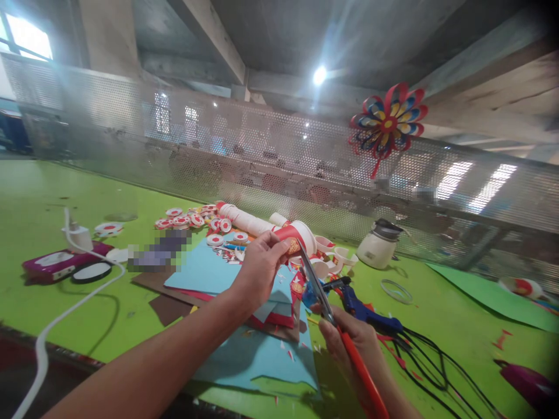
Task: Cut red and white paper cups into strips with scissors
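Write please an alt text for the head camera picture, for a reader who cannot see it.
Over a green table, the left hand holds a red and white paper cup while the right hand cuts into it with red-handled scissors. Blue paper sheets, cut paper discs and a blue glue gun lie around; a paper pinwheel hangs on the mesh screen behind.

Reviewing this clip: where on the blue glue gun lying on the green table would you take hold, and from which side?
Probably by the handle end of the glue gun, coming from above on the right. It lies flat, nozzle pointing left toward the paper sheets, cord trailing right. The right hand with the scissors crowds its near side.
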A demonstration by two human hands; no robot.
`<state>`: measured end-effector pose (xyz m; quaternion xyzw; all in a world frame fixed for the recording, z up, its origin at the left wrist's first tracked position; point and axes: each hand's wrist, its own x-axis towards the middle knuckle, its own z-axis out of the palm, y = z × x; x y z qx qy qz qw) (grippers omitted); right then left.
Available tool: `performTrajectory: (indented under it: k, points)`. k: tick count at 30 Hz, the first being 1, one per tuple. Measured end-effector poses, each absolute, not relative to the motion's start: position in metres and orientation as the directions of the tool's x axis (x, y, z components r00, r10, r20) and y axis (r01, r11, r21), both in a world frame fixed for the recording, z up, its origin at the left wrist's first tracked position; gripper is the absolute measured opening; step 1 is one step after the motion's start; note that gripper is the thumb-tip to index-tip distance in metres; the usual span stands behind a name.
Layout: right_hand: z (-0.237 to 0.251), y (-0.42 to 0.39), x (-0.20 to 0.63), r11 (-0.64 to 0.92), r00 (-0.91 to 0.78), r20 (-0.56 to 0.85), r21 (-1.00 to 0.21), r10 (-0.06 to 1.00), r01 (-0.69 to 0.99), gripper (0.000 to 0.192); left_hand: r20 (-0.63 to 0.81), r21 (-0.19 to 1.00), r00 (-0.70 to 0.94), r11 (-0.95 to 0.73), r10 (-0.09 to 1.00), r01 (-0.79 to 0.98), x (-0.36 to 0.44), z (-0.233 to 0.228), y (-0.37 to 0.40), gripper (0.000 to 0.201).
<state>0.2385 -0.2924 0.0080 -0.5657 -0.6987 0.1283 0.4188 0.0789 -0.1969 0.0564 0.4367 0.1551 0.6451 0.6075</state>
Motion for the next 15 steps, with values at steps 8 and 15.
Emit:
performTrajectory:
  k: [8,15]
  points:
    - [0.0129,-0.2936,0.2372,0.323,-0.011,0.418,-0.684,0.908,0.654,0.045,0.373,0.744,0.129,-0.213,0.919,-0.634,0.0793,0.0560,-0.1996,0.016]
    - [0.0080,-0.2939,0.2354,0.295,0.018,0.382,-0.742,0.924,0.602,0.045,0.379,0.737,0.124,-0.218,0.917,-0.640,0.0804,0.0558,-0.1993,0.011]
